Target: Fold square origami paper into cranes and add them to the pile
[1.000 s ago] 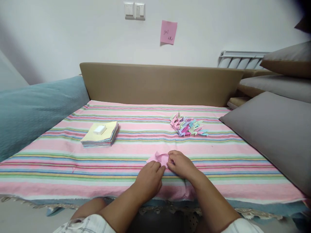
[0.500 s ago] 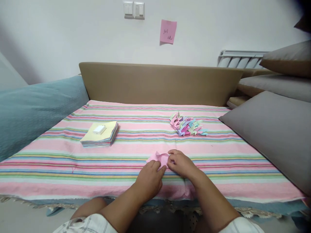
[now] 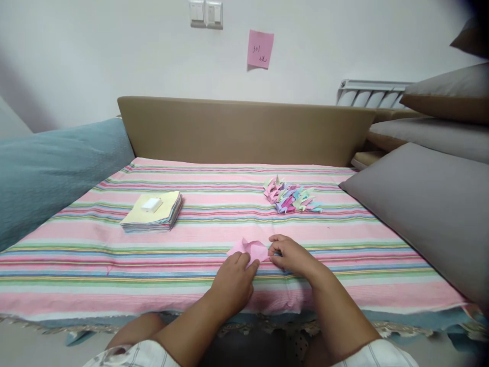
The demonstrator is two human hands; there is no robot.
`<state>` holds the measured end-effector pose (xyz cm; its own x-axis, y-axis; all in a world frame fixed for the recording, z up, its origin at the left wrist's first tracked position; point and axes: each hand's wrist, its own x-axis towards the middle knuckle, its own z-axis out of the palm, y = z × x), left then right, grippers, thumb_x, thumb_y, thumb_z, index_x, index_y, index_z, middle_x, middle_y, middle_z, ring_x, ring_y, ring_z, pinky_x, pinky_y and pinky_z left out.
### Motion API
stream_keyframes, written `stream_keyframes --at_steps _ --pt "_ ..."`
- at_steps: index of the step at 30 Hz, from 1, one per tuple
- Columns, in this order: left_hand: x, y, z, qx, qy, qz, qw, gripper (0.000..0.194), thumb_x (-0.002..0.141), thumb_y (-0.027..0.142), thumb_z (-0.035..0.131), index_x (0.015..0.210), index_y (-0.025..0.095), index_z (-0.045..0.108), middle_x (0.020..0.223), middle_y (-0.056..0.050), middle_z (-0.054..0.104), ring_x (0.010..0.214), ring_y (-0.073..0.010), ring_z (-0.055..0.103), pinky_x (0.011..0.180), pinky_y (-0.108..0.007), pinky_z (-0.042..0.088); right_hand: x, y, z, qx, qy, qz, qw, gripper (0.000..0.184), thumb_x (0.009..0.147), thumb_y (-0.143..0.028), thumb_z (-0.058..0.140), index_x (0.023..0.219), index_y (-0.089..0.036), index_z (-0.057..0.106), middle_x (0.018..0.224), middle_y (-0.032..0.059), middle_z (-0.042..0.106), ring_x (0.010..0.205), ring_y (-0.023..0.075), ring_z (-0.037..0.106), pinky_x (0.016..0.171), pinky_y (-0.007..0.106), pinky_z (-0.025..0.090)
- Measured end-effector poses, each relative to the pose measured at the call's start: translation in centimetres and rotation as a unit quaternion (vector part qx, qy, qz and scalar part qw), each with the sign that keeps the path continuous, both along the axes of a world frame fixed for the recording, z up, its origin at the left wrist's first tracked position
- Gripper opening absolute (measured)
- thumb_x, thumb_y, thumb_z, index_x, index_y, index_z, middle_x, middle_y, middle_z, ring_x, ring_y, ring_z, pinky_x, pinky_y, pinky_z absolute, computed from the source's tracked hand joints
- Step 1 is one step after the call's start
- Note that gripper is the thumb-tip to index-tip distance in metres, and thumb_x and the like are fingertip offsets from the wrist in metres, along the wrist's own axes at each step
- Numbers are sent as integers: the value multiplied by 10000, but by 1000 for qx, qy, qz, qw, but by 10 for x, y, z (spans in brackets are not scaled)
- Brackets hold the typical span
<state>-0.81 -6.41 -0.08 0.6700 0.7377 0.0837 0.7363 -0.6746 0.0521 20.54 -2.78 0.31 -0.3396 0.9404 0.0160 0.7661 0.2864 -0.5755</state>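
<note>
A partly folded pink sheet of origami paper (image 3: 256, 251) lies on the striped cloth in front of me, with a raised flap at its upper edge. My left hand (image 3: 235, 283) holds its lower left part, thumb and fingers closed on the paper. At the paper's right corner, my right hand (image 3: 292, 256) has its thumb and forefinger curled together at the edge; the exact contact is hard to see. Beyond my right hand sits a pile of colourful folded paper cranes (image 3: 292, 198).
To the left, a white box-like object (image 3: 152, 205) rests on a stack of coloured paper (image 3: 168, 201). A striped cloth (image 3: 214, 219) covers the seat. Grey cushions (image 3: 428, 199) stand on the right, a blue bolster (image 3: 64, 168) on the left, and a brown backrest (image 3: 244, 132) behind.
My right hand has shifted slightly right relative to the paper, and its fingers have loosened a little. More of the paper's right side shows. The whole view has moved slightly.
</note>
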Motion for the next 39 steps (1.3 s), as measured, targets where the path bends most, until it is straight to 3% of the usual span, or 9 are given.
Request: stream_keyframes --at_steps 8,22,35,39 --pt "4 1 -6 25 -2 4 1000 561 732 192 527 1283 214 419 1039 -90 497 940 -252 436 831 -415 402 -9 -2 3 19 -34 -33 999 180 761 -338 579 693 -193 660 1138 94 561 1112 225 492 918 330 382" --pt "6 1 -4 22 1 15 1000 516 729 195 526 1241 230 464 1029 -82 501 930 -251 437 816 -409 400 -11 2 -6 41 -38 -41 998 42 668 -207 641 690 -196 607 1027 60 575 1026 208 504 871 300 381" --pt "5 1 -2 14 1 16 1000 536 716 178 526 1244 234 450 1026 -88 501 938 -253 432 818 -417 403 -2 5 -9 27 1 -12 1000 242 612 -30 503 776 -187 589 973 35 572 948 172 510 832 270 376" --pt "5 1 -3 15 2 16 1000 532 729 183 527 1252 233 444 1028 -91 498 940 -254 437 820 -416 399 1 5 -1 27 6 -60 998 283 610 13 408 729 -186 570 885 21 582 855 145 527 766 237 377"
